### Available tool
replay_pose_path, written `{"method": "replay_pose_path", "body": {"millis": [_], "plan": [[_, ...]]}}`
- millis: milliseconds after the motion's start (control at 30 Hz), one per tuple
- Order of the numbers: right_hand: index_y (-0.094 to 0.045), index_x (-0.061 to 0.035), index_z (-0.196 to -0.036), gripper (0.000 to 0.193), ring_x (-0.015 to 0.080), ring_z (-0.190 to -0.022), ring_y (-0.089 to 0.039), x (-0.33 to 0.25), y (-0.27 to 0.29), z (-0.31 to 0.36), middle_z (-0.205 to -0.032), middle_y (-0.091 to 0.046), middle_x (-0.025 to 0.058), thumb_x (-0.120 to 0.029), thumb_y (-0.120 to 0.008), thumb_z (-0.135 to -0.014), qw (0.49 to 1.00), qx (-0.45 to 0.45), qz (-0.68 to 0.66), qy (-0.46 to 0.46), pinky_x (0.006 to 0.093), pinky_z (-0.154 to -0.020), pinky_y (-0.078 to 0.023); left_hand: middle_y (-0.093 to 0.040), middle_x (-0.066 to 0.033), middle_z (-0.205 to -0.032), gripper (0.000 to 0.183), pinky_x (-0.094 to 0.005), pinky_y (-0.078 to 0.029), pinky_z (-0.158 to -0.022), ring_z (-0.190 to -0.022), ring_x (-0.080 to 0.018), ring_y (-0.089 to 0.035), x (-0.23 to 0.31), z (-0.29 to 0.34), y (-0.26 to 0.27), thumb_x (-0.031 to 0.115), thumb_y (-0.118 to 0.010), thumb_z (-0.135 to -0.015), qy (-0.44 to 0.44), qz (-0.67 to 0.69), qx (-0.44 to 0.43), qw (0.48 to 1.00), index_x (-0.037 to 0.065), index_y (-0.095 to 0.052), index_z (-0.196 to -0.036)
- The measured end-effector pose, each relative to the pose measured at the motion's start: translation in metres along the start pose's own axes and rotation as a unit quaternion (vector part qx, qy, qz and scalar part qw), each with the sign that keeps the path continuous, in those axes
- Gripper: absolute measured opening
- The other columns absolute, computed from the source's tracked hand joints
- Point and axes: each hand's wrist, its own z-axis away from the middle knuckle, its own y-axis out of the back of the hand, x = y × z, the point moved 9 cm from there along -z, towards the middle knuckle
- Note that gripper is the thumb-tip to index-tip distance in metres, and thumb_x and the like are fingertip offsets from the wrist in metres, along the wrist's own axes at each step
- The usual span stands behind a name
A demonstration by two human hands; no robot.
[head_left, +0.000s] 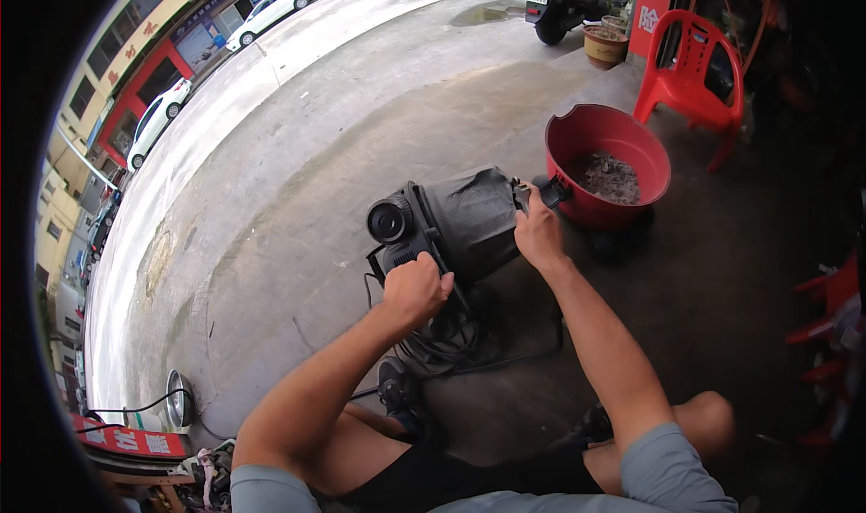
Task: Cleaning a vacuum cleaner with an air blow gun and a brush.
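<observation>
1. The left hand (418,289) is closed, fingers curled over the edge of a black machine head (398,235) with a round port, apparently bracing it
2. The right hand (541,229) is curled nearly shut round a small dark piece (557,191) at the far end of the grey fabric bag (474,220); whether it also pinches the fabric, I cannot tell
3. The machine lies tilted, low over the concrete ground (298,152), in front of the person, with its bag end just beside the rim of the red bucket (573,136)
4. Done, as far as shows: loose grey debris (610,177) lies in the bottom of the bucket, well below its rim
5. Left, in my judgement: the bag is still joined to the head and looks dusty and creased, with ragged grey bits near the right hand, so the work seems partway along
6. How much remains inside the bag is hidden; a black cable (451,343) lies in loops beneath
</observation>
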Motion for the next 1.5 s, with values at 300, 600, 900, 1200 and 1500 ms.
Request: {"method": "replay_pose_path", "body": {"millis": [300,600,900,1200,1500], "plan": [[-0.044,-0.005,-0.134,0.049,0.0444,-0.113,-0.059,0.022,0.015,-0.009,-0.11,-0.065,0.0292,-0.007,-0.06,-0.088,0.994,0.053,-0.028,-0.095,0.0483,-0.091,-0.048,-0.069,-0.0261,-0.087,0.048,-0.0483,-0.055,-0.078,-0.088,-0.0418,-0.068,-0.003,-0.001,0.0,0.042,-0.06,-0.093,0.015,0.007,-0.02,1.0,-0.006,-0.057,-0.095],[-0.059,-0.0031,-0.108,0.028,0.0189,-0.061,-0.061,0.126,0.032,0.038,-0.08,-0.065,0.0065,-0.001,-0.059,-0.08,0.951,0.08,-0.215,-0.207,0.0351,-0.056,-0.048,-0.068,-0.0279,-0.089,0.05,-0.05,-0.054,-0.079,-0.09,-0.0436,-0.068,-0.006,-0.008,0.001,0.043,-0.06,-0.093,0.02,0.0,-0.023,1.0,-0.007,-0.057,-0.096],[-0.06,-0.0056,-0.11,0.025,0.0061,-0.048,-0.049,0.056,-0.012,0.072,-0.076,-0.065,0.0035,-0.003,-0.058,-0.085,0.885,-0.113,-0.386,-0.233,0.0286,-0.043,-0.04,-0.068,-0.0287,-0.089,0.051,-0.0501,-0.053,-0.079,-0.089,-0.044,-0.067,-0.021,-0.006,0.006,0.044,-0.06,-0.092,0.057,-0.056,-0.02,0.997,-0.006,-0.058,-0.095],[-0.055,-0.0005,-0.116,0.034,0.04,-0.096,-0.066,0.076,-0.019,0.06,-0.099,-0.068,0.0237,-0.005,-0.06,-0.083,0.955,0.021,-0.257,-0.146,0.0446,-0.087,-0.05,-0.064,-0.0341,-0.089,0.051,-0.0521,-0.049,-0.078,-0.09,-0.0499,-0.063,-0.006,-0.013,0.006,0.044,-0.061,-0.092,0.033,-0.047,-0.007,0.998,-0.007,-0.055,-0.09],[-0.049,-0.0022,-0.129,0.045,0.0462,-0.113,-0.059,0.078,-0.013,0.05,-0.114,-0.064,0.0279,-0.011,-0.061,-0.086,0.946,0.063,-0.248,-0.199,0.0473,-0.096,-0.047,-0.065,-0.0334,-0.09,0.052,-0.0524,-0.05,-0.08,-0.09,-0.0491,-0.064,-0.004,-0.012,0.007,0.045,-0.06,-0.092,0.029,-0.059,0.0,0.998,-0.007,-0.055,-0.093]]}}
